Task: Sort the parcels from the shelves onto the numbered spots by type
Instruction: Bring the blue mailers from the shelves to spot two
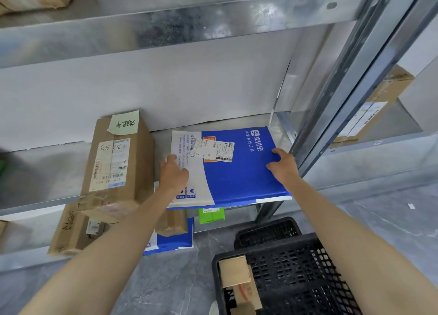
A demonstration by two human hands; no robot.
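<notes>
A flat blue and white parcel (237,172) with a white shipping label lies on the middle metal shelf (42,179), its near edge sticking out over the shelf front. My left hand (173,172) grips its left white side, thumb on top. My right hand (283,164) holds its right blue edge, fingers curled over the top. A tall brown cardboard box (118,163) with a pale green note stands on the same shelf just left of my left hand.
A black plastic crate (296,274) with a small cardboard box (237,276) inside sits on the grey floor below my right arm. The lower shelf holds brown boxes (68,231), a blue parcel (173,242) and a green packet (211,215). A metal upright (336,96) rises at right.
</notes>
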